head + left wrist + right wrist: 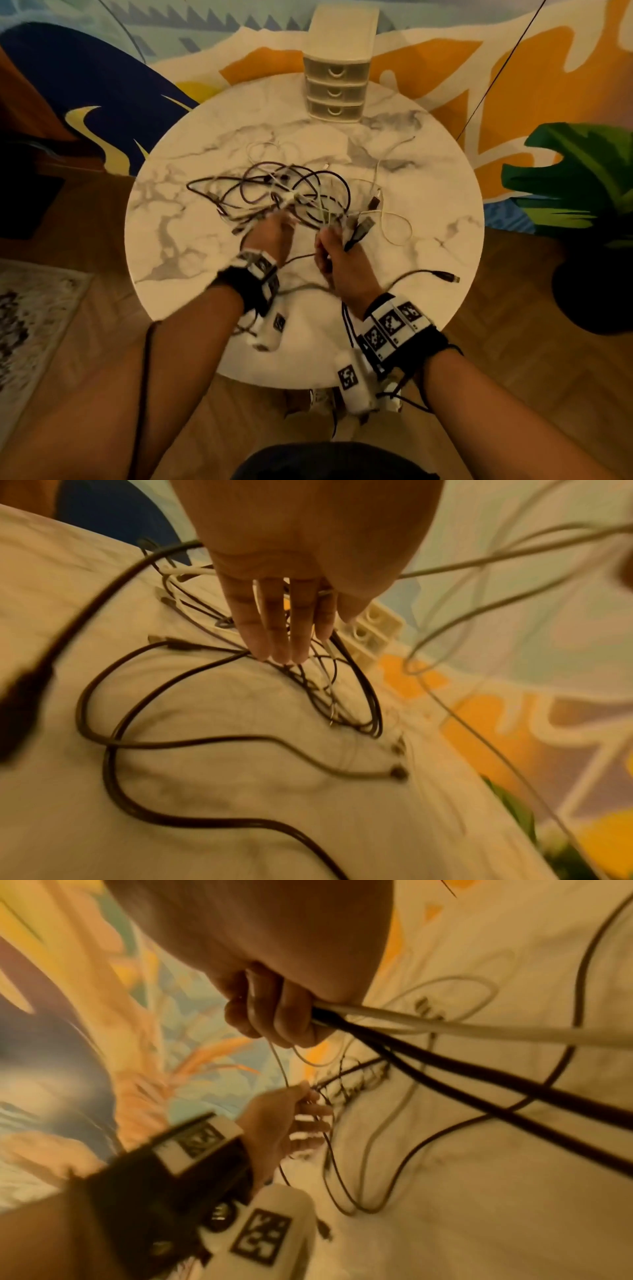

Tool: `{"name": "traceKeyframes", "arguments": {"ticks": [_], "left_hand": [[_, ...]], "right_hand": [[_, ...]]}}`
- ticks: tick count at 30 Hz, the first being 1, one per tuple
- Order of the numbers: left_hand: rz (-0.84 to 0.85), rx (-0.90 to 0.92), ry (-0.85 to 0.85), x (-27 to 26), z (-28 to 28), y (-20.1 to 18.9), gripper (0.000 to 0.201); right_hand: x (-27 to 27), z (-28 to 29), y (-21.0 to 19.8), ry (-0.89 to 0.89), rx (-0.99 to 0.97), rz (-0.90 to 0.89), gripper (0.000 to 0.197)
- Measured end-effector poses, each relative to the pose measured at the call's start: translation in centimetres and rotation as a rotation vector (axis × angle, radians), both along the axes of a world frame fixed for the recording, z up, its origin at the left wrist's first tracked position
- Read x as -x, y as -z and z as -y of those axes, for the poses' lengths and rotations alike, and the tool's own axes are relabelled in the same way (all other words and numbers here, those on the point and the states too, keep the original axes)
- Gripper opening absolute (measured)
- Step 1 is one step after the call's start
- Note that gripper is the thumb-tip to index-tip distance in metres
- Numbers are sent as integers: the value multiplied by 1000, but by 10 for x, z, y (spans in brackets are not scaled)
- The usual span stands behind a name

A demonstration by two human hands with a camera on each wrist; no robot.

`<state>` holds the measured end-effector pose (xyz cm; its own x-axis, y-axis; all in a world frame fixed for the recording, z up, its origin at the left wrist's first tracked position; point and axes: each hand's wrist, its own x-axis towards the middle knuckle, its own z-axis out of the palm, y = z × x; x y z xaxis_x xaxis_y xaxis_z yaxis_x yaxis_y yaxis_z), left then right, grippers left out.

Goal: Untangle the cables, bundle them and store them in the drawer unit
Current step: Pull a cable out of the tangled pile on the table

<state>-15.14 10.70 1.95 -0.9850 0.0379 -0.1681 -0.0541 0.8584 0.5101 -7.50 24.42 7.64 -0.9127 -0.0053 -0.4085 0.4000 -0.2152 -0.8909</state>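
A: On the round white marble desk [191, 219], a tangled heap of black and white cables [281, 192] sits mid-untangling; the right hand [334, 246] clenches several strands, the left hand [274, 233] reaches in, fingers straight.

B: Next, I'd judge: free one cable. The cream three-drawer plastic unit [337, 82] stands closed behind. No readable writing, only coded wrist markers.

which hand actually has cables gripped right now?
The right hand: its fingers curl round a bunch of black and white cables. The left hand has straight fingers reaching into the tangle on the table, gripping nothing.
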Motion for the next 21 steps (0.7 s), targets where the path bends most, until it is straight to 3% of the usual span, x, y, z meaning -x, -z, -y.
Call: {"name": "traceKeyframes", "arguments": {"ticks": [3, 7, 9, 15, 17, 21], "left_hand": [[-1, -101, -141, 36, 13, -6, 24], [193, 7, -99, 21, 17, 25, 29], [262, -26, -107, 12, 23, 35, 30], [123, -117, -173, 33, 26, 14, 29], [136, -123, -190, 33, 24, 14, 26], [154, -116, -198, 27, 24, 6, 35]], "right_hand": [[9, -14, -30, 66, 28, -165, 28], [2, -35, -48, 144, 12, -263, 32], [6, -48, -58, 167, -14, -295, 34], [37, -83, -97, 299, -24, -413, 33], [33, -80, -84, 358, -1, -380, 32], [13, -66, -30, 372, -46, -65, 34]]}}
